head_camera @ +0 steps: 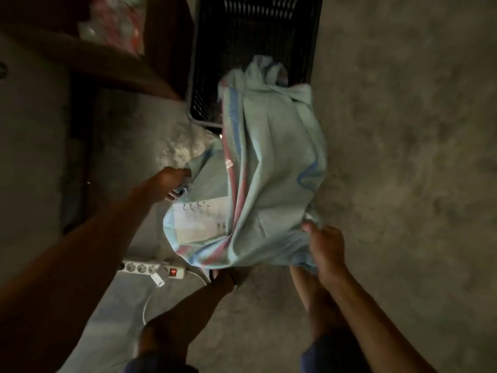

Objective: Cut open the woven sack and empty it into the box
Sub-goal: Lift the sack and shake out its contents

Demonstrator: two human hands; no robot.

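A pale green woven sack (271,168) with red and blue stripes and a white printed label hangs lifted above the floor. Its far end droops over the near rim of a black slatted plastic box (252,30). My left hand (168,185) grips the sack's near left corner, and something small and blue shows under its fingers. My right hand (326,250) pinches the near right corner. What is inside the sack and inside the box is hidden in the dim light.
A white power strip (153,269) with a lit red switch and a white cable lies on the concrete floor by my left foot (223,278). A brown wooden shelf (113,63) with plastic-wrapped goods stands at the left, next to the box.
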